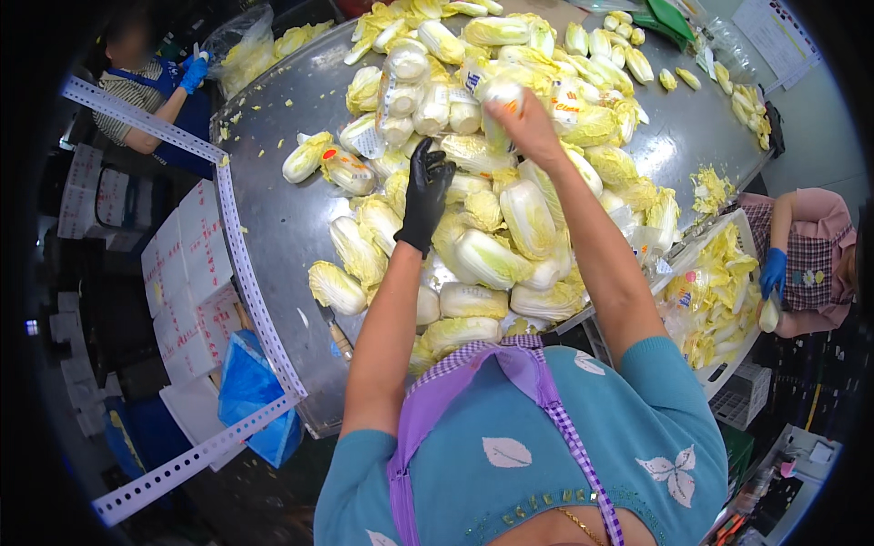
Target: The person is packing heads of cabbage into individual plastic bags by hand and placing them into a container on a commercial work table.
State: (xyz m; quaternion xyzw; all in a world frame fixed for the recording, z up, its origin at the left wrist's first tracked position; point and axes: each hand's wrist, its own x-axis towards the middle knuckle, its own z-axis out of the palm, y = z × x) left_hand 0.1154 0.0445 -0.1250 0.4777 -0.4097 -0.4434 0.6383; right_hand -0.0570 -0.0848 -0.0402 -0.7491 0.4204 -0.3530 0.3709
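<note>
My right hand [524,126], ungloved, grips a napa cabbage in a clear printed bag [504,95] over the pile. My left hand [429,188], in a black glove, is held over the cabbages with its fingers apart and nothing in them. Bagged cabbages [404,92] lie just beyond it, in clear plastic that bears writing. Nearer my body are loose napa cabbages [527,218], pale white and yellow-green. A knife with a wooden handle [339,341] rests on the metal table [263,170] left of the pile.
A perforated metal bar [249,273] runs along the table's left edge. White boxes [194,259] and a blue bag [256,403] stand beyond it. At the right is a crate of cabbage leaves [724,372]. Two co-workers with blue gloves are at the far left and the right.
</note>
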